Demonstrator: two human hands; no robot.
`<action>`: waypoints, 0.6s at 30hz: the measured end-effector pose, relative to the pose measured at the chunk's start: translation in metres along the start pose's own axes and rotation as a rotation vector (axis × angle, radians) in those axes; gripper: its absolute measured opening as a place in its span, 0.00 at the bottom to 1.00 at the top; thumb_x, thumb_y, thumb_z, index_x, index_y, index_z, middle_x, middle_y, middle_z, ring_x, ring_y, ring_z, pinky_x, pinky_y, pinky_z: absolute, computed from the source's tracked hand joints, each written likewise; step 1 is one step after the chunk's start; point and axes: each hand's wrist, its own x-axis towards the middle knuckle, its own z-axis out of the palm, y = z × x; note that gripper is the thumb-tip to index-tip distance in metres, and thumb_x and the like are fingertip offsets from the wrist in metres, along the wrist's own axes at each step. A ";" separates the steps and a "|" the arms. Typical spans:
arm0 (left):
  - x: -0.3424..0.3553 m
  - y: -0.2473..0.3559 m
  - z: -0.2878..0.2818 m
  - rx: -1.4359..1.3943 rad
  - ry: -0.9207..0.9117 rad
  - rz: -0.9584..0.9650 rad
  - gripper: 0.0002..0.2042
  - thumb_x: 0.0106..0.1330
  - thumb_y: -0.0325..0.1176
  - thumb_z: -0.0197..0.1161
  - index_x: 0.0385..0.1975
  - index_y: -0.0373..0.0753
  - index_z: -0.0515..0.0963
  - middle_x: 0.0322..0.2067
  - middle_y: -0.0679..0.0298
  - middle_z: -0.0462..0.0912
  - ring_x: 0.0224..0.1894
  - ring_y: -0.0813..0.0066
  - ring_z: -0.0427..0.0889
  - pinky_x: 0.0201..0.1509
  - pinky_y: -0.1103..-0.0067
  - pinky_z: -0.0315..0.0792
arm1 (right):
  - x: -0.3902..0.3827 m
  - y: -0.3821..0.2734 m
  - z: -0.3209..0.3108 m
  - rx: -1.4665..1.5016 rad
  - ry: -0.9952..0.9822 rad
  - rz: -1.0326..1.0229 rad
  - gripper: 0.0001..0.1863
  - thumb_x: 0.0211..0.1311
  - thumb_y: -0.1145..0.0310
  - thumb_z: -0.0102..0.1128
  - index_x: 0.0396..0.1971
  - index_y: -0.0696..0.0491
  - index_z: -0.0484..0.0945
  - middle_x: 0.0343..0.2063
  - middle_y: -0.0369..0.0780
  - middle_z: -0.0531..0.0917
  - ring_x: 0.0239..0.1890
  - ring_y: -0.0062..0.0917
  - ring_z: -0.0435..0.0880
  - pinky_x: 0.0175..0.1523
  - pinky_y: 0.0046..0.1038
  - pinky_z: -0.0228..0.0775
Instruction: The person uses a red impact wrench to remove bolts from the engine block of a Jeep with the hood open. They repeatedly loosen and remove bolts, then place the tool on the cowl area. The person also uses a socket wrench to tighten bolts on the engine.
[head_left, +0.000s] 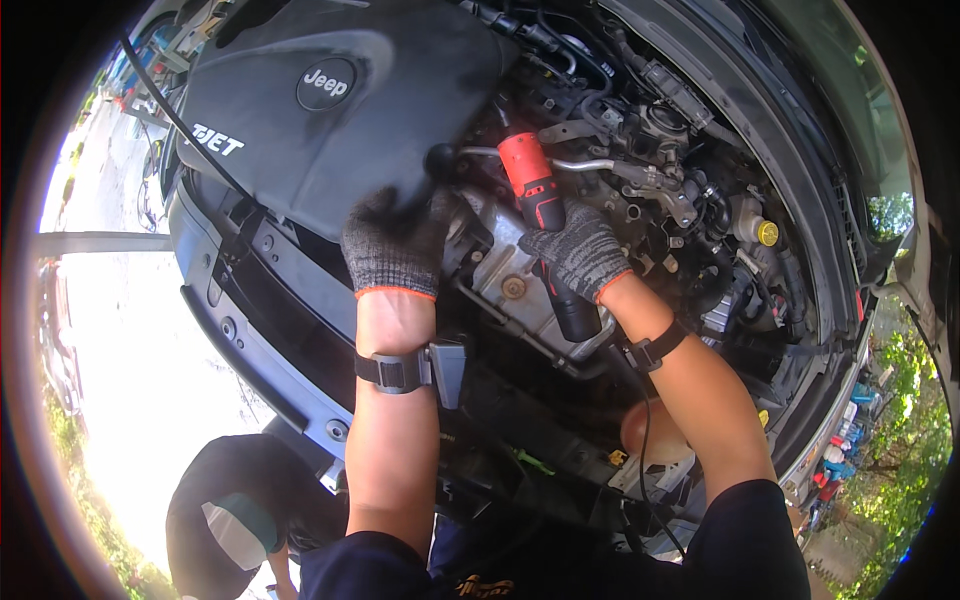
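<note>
My right hand (580, 250), in a grey knit glove with an orange cuff, is wrapped round a red and black cordless power driver (526, 168). The driver's tip points away from me, toward the engine beside the cover's right edge. What the tip touches is too dark to make out. My left hand (392, 245), gloved the same way, is closed at the near right corner of a large black plastic engine cover (400, 90). Its dark fingertips blend into the cover there. Bare engine parts and a metal housing (515, 290) show between and below my hands.
Hoses, pipes and a yellow cap (767, 234) fill the bay's right side. The car's front frame (230, 330) curves along the left. A thin black cable (645, 430) hangs below my right wrist. Another person (240, 510) bends down at the lower left.
</note>
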 end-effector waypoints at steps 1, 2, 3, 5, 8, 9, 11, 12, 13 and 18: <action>0.001 0.002 -0.001 -0.030 -0.014 -0.016 0.22 0.78 0.36 0.49 0.63 0.27 0.73 0.67 0.42 0.76 0.69 0.45 0.74 0.78 0.52 0.67 | -0.002 -0.004 0.004 -0.039 0.023 -0.044 0.21 0.57 0.58 0.77 0.43 0.57 0.83 0.31 0.46 0.87 0.36 0.37 0.90 0.49 0.41 0.84; 0.000 0.004 -0.003 -0.044 -0.014 0.003 0.22 0.78 0.36 0.48 0.63 0.26 0.72 0.67 0.40 0.74 0.69 0.43 0.73 0.78 0.50 0.66 | -0.006 -0.008 0.010 -0.078 0.045 -0.089 0.21 0.56 0.58 0.77 0.43 0.56 0.83 0.32 0.46 0.87 0.37 0.38 0.90 0.50 0.41 0.83; -0.009 -0.005 0.009 -0.053 -0.020 0.002 0.22 0.77 0.35 0.48 0.63 0.26 0.72 0.68 0.39 0.73 0.69 0.42 0.73 0.78 0.48 0.66 | -0.011 -0.011 0.007 -0.115 0.087 -0.125 0.21 0.56 0.58 0.78 0.43 0.56 0.83 0.32 0.47 0.88 0.38 0.38 0.90 0.51 0.40 0.83; -0.020 -0.005 0.016 -0.073 -0.038 -0.002 0.22 0.77 0.36 0.48 0.63 0.26 0.71 0.68 0.39 0.73 0.69 0.42 0.73 0.78 0.48 0.66 | -0.009 -0.015 0.012 -0.238 0.094 -0.150 0.21 0.56 0.58 0.77 0.44 0.55 0.83 0.31 0.46 0.87 0.36 0.37 0.90 0.49 0.39 0.83; -0.024 0.000 0.017 0.059 -0.091 0.010 0.23 0.79 0.40 0.50 0.63 0.26 0.72 0.68 0.43 0.75 0.69 0.46 0.74 0.79 0.54 0.66 | -0.003 -0.014 0.020 -0.373 0.154 -0.213 0.22 0.57 0.55 0.77 0.45 0.54 0.84 0.33 0.48 0.87 0.38 0.40 0.89 0.51 0.40 0.82; -0.026 -0.001 0.016 0.211 -0.106 0.054 0.23 0.80 0.41 0.51 0.63 0.27 0.72 0.68 0.45 0.75 0.69 0.48 0.74 0.79 0.57 0.66 | -0.003 -0.012 0.023 -0.412 0.182 -0.234 0.22 0.57 0.54 0.77 0.45 0.54 0.84 0.34 0.49 0.88 0.39 0.42 0.89 0.52 0.41 0.81; -0.030 -0.005 0.016 0.513 -0.138 0.139 0.24 0.81 0.42 0.52 0.64 0.27 0.72 0.68 0.48 0.76 0.68 0.51 0.74 0.79 0.61 0.66 | -0.004 -0.008 0.023 -0.413 0.172 -0.194 0.24 0.55 0.56 0.77 0.48 0.54 0.83 0.38 0.51 0.88 0.42 0.45 0.90 0.53 0.42 0.82; -0.032 -0.005 0.014 0.659 -0.151 0.189 0.24 0.81 0.43 0.53 0.64 0.28 0.72 0.67 0.49 0.77 0.68 0.52 0.75 0.79 0.63 0.66 | -0.005 -0.008 0.023 -0.417 0.161 -0.180 0.25 0.55 0.58 0.77 0.49 0.54 0.82 0.39 0.52 0.89 0.44 0.47 0.90 0.54 0.43 0.82; -0.033 -0.004 0.013 0.805 -0.163 0.237 0.24 0.82 0.44 0.53 0.64 0.28 0.72 0.67 0.51 0.77 0.68 0.54 0.75 0.79 0.65 0.66 | -0.004 -0.009 0.022 -0.408 0.161 -0.184 0.25 0.55 0.57 0.77 0.49 0.54 0.82 0.40 0.52 0.89 0.44 0.47 0.90 0.54 0.43 0.82; -0.023 0.000 0.009 0.121 -0.147 0.011 0.20 0.83 0.38 0.50 0.64 0.28 0.72 0.68 0.50 0.77 0.68 0.56 0.73 0.79 0.65 0.66 | -0.010 -0.028 0.010 -0.434 0.093 -0.097 0.27 0.56 0.53 0.76 0.51 0.54 0.83 0.42 0.53 0.88 0.47 0.46 0.90 0.57 0.44 0.81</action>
